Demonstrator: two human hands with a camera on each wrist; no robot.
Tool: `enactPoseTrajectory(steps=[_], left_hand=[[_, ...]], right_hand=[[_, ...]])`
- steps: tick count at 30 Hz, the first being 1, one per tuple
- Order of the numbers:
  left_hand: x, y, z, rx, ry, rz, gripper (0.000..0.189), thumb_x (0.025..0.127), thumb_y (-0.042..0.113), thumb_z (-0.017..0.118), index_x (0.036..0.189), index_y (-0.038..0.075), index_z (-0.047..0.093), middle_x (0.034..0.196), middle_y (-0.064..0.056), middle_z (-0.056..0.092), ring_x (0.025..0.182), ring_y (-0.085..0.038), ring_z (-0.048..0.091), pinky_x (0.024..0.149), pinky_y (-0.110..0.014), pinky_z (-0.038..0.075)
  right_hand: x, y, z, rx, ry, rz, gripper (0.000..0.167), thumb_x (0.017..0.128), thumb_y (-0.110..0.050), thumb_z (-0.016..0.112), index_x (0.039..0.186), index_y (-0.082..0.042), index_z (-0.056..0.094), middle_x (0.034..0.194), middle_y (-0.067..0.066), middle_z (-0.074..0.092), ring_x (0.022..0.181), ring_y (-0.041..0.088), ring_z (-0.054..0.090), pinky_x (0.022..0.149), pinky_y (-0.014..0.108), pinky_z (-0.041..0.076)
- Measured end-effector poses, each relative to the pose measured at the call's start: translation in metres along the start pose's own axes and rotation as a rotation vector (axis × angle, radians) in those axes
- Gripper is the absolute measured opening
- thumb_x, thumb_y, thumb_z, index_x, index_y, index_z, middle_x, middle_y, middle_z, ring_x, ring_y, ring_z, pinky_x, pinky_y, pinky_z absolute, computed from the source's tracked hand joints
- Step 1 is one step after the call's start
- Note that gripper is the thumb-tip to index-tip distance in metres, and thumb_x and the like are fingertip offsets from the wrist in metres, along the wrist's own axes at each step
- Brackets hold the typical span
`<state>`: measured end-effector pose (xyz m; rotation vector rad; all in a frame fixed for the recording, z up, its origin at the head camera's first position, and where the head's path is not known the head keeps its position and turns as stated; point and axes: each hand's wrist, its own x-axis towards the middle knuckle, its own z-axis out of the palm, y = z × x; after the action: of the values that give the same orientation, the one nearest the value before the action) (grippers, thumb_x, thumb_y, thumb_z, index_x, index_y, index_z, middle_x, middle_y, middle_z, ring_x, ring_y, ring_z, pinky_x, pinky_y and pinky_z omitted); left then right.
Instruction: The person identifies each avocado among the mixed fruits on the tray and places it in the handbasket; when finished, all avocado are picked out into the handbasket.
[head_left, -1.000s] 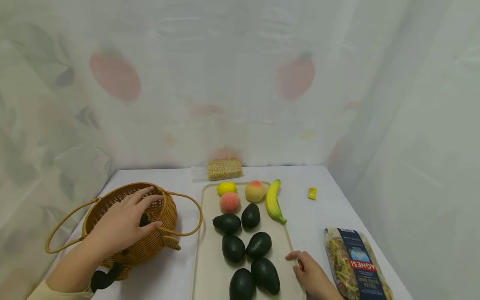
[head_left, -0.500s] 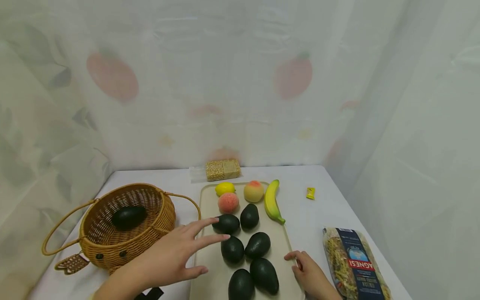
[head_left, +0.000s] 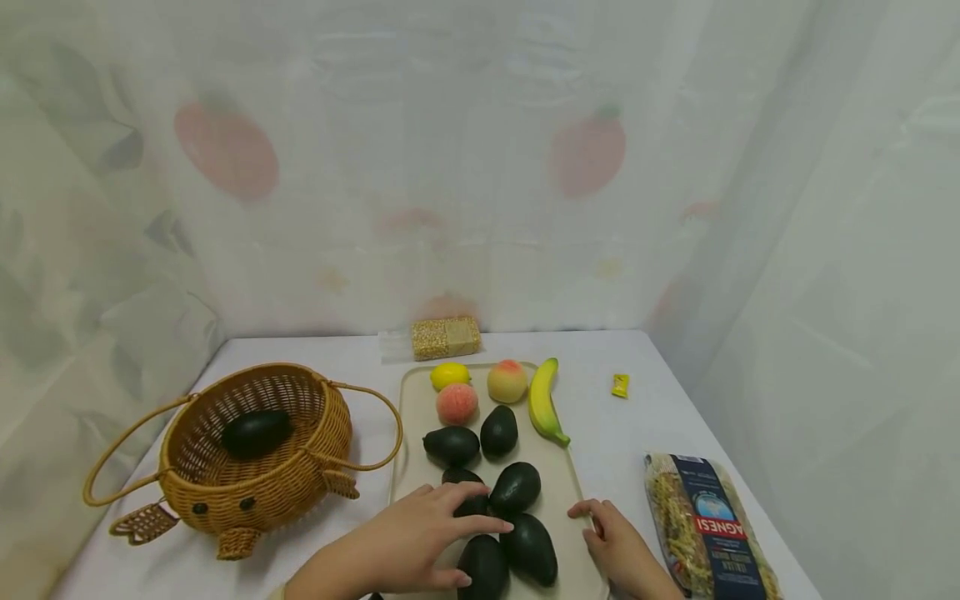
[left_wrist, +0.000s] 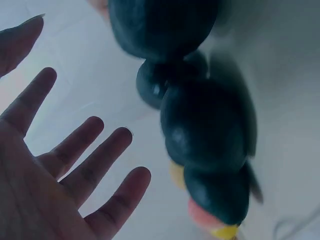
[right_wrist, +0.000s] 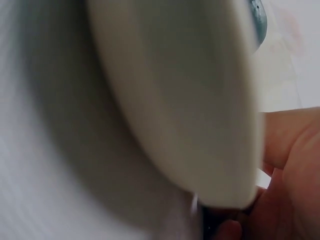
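- Head view: the left hand (head_left: 408,540) hangs over the tray's near part, fingers spread wide, holding nothing; the left wrist view shows a gap between its fingers and the avocados (head_left: 530,552).
- The right hand (head_left: 626,560) is at the tray's right edge, near the near corner; whether it grips the rim or only rests there I cannot tell.
- The step in hand looks like reaching for an avocado. Best come down over a single fruit, thumb on one side and fingers on the other, then lift straight up.
- The near avocados lie close together, so a sideways sweep could roll a neighbour; a steady right hand should help keep the tray from sliding.
- The tray (head_left: 553,510) carries six avocados, a lemon (head_left: 449,375) by its far left corner, a red peach (head_left: 457,404) just before that, a yellow peach (head_left: 507,382) by the far edge, and a banana (head_left: 546,404) along the right edge near the far corner.
- The basket (head_left: 288,498), towards the desk's (head_left: 600,450) left edge, has one dark avocado (head_left: 257,433) inside, lying on its side.
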<state>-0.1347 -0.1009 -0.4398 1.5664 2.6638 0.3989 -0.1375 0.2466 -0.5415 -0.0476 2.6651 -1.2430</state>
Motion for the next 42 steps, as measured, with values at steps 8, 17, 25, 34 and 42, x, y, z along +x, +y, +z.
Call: enactPoseTrajectory(steps=[8, 17, 25, 34, 42], left_hand=[[0.007, -0.005, 0.031, -0.038, -0.106, 0.014, 0.061, 0.096, 0.053, 0.073, 0.152, 0.05, 0.048, 0.151, -0.002, 0.05, 0.133, -0.019, 0.052, 0.091, -0.044, 0.052], [0.011, -0.004, 0.049, -0.075, -0.11, 0.066, 0.049, 0.095, 0.053, 0.073, 0.142, 0.042, 0.06, 0.139, -0.001, 0.054, 0.118, -0.01, 0.054, 0.09, -0.032, 0.052], [0.011, -0.001, 0.057, -0.128, -0.144, 0.041, 0.053, 0.095, 0.054, 0.073, 0.144, 0.042, 0.057, 0.122, 0.0, 0.056, 0.103, -0.007, 0.055, 0.086, -0.024, 0.049], [0.008, -0.001, 0.054, -0.181, -0.171, -0.025, 0.053, 0.092, 0.056, 0.076, 0.141, 0.046, 0.058, 0.121, -0.001, 0.055, 0.099, -0.009, 0.057, 0.085, -0.028, 0.052], [-0.003, 0.0, 0.023, -0.224, -0.198, -0.166, 0.064, 0.085, 0.056, 0.083, 0.142, 0.052, 0.055, 0.136, -0.007, 0.055, 0.106, -0.016, 0.059, 0.085, -0.038, 0.057]], right_hand=[[0.001, 0.0, 0.001, -0.026, 0.01, -0.002, 0.028, 0.094, 0.008, 0.066, 0.113, -0.012, 0.07, 0.083, 0.005, 0.042, 0.071, 0.021, 0.041, 0.059, 0.029, 0.031], [0.002, 0.0, 0.003, -0.008, 0.009, -0.003, 0.027, 0.094, 0.007, 0.066, 0.113, -0.012, 0.07, 0.083, 0.005, 0.041, 0.072, 0.02, 0.041, 0.06, 0.029, 0.032], [0.001, -0.001, 0.001, -0.02, 0.001, -0.031, 0.026, 0.095, 0.007, 0.066, 0.113, -0.012, 0.07, 0.083, 0.004, 0.041, 0.071, 0.02, 0.04, 0.059, 0.029, 0.031], [0.0, 0.002, -0.001, -0.018, -0.016, -0.033, 0.027, 0.095, 0.007, 0.064, 0.114, -0.012, 0.071, 0.083, 0.005, 0.042, 0.07, 0.02, 0.04, 0.059, 0.028, 0.031], [-0.001, -0.001, -0.003, -0.017, -0.01, -0.014, 0.028, 0.095, 0.007, 0.064, 0.114, -0.012, 0.071, 0.083, 0.005, 0.043, 0.071, 0.02, 0.041, 0.06, 0.029, 0.032]])
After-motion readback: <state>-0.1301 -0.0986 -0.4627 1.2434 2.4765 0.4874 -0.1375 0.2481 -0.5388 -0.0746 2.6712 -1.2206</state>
